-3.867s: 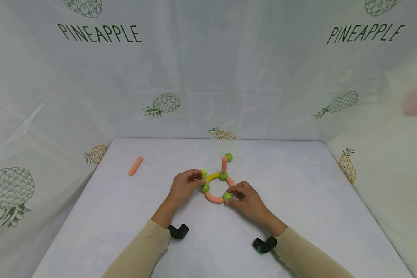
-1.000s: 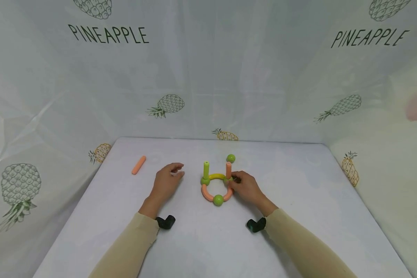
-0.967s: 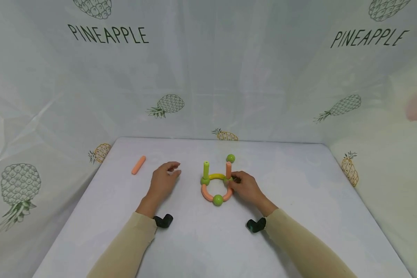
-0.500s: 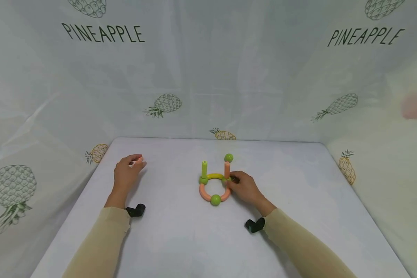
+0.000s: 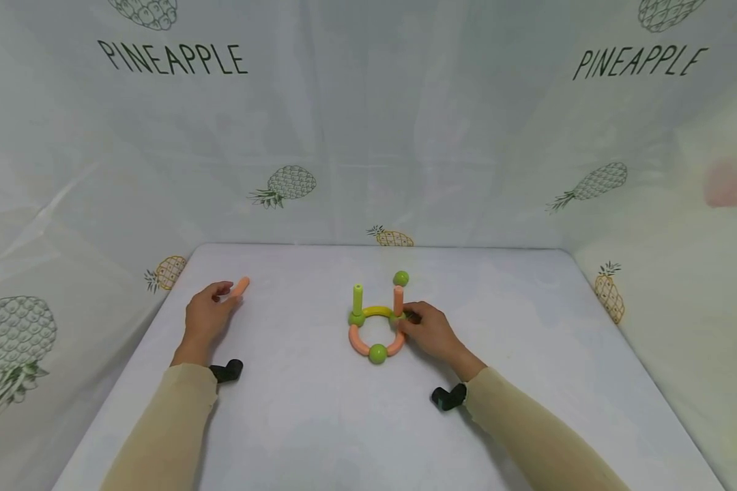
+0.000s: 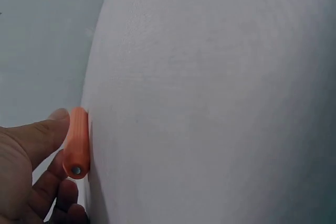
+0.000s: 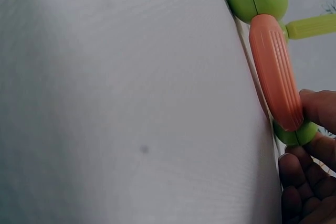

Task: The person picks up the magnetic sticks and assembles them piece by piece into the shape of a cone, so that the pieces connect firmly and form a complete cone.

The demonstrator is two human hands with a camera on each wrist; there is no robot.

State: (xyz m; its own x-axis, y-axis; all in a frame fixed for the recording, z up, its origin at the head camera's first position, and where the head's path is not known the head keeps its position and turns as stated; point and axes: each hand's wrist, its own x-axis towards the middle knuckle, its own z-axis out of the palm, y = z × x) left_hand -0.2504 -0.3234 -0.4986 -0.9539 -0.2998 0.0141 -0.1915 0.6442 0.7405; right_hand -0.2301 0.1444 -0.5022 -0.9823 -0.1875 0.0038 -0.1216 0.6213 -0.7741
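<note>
At the table's far left, my left hand (image 5: 207, 317) pinches an orange magnetic stick (image 5: 241, 286) between thumb and fingers. In the left wrist view, the stick (image 6: 77, 142) shows a round metal tip at its near end. My right hand (image 5: 432, 333) holds a green ball (image 7: 295, 132) of a ring of magnetic pieces, with thumb and fingers around it. Curved orange sticks (image 5: 359, 341), a yellow curved stick (image 5: 377, 311) and green balls (image 5: 377, 353) make up this ring. An orange stick (image 5: 398, 300) and a light green stick (image 5: 358, 299) stand upright on its two far balls.
A loose green ball (image 5: 401, 278) lies behind the ring. The white table (image 5: 319, 423) meets a pineapple-print cloth (image 5: 368, 136) at its back and sides. A small black device (image 5: 226, 371) sits at each wrist.
My left hand has left the light green upright stick, moved left and taken hold of the loose orange stick. My right hand has shifted from the ring's near ball to its far right ball.
</note>
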